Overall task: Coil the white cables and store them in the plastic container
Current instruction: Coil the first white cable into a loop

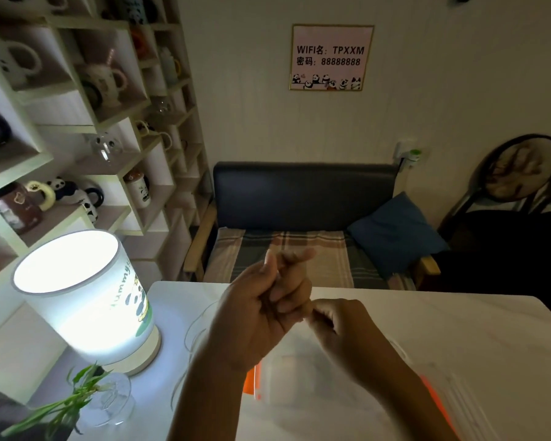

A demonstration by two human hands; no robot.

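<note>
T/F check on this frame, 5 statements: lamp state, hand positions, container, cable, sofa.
1. The lamp on the table's left side is lit. True.
2. Both hands are raised together above the table: left hand, right hand. True.
3. The plastic container stands on the sofa. False: it sits on the white table, under the hands.
4. Loops of white cable lie on the table between the lamp and the left hand. True.
5. The cushion on the sofa is red. False: it is blue, at the sofa's right end.
</note>
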